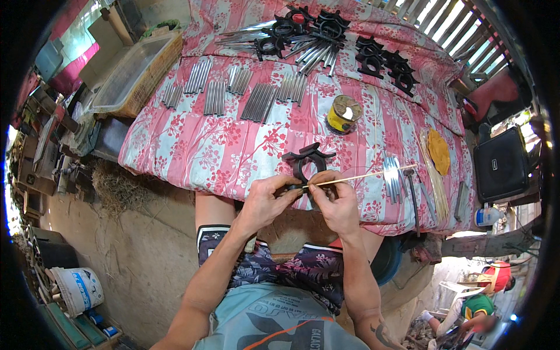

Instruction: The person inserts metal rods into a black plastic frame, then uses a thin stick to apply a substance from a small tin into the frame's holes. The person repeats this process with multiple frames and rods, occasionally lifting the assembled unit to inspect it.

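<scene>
At the near edge of the cloth-covered table, my left hand (267, 201) pinches the lower side of a black ring-shaped frame (309, 153) with pronged ends. My right hand (337, 204) has its thumb and fingers closed on a thin wooden stick (367, 175). The stick's left tip meets the frame between both hands; its other end reaches right, over a small group of shiny metal tubes (392, 181). Fingers hide the exact contact. A yellow can (344, 114) stands beyond the frame. Past the tubes lie a hammer (415, 198), a bundle of thin sticks (433, 178) and an orange-yellow cloth (438, 153).
Sorted metal tubes (259, 102) lie in several groups at the table's left middle. More black frames (331, 26) with tubes are piled at the back, others (401, 73) to their right. A black speaker (501, 161) stands at the right. Other people (479, 305) sit at lower right.
</scene>
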Tool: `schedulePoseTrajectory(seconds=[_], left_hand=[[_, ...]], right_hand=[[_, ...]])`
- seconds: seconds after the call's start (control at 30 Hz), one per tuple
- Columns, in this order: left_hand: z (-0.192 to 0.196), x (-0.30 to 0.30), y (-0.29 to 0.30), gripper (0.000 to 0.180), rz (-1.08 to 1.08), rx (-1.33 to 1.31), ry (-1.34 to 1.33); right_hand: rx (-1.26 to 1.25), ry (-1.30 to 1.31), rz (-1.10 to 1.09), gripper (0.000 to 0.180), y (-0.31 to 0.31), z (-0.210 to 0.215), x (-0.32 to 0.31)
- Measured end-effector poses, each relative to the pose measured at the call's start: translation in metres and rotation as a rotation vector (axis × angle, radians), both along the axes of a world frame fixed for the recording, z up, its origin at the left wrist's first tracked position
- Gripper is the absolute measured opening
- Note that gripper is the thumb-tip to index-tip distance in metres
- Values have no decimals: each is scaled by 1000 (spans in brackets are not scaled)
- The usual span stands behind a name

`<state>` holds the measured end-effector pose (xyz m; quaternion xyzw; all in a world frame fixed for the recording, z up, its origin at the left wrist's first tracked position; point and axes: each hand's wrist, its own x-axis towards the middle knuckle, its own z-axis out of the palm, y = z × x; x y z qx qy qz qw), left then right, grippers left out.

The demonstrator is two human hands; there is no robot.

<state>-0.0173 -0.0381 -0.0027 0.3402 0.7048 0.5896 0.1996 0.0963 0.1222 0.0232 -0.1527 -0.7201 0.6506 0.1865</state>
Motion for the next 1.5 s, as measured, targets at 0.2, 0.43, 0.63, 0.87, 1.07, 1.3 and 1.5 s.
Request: schedulePoseTrajectory(seconds=[0.2, 0.43, 0.63, 0.87, 1.07, 1.3, 1.5], left_hand=[[2, 1, 0, 21, 9, 7, 2], [4, 1, 1, 18, 29, 20, 111], [2, 2, 1, 19, 26, 5, 64], [0, 4, 5, 17, 57, -15, 64], [6, 7, 4, 18, 59, -25, 61], [16, 10, 3, 17, 51, -48, 332], [0, 6, -6, 28, 46, -72, 595]], right_hand=[[513, 81, 36, 11, 1, 6, -1], [821, 153, 9, 13, -9, -6, -5], [885, 126, -16, 12, -17, -10, -7], [399, -349, 154, 26, 22, 25, -32], [220, -534, 111, 33, 89, 53, -32], [976, -668, -559, 32, 180, 54, 91], [981, -796, -454, 21, 185, 11, 185]])
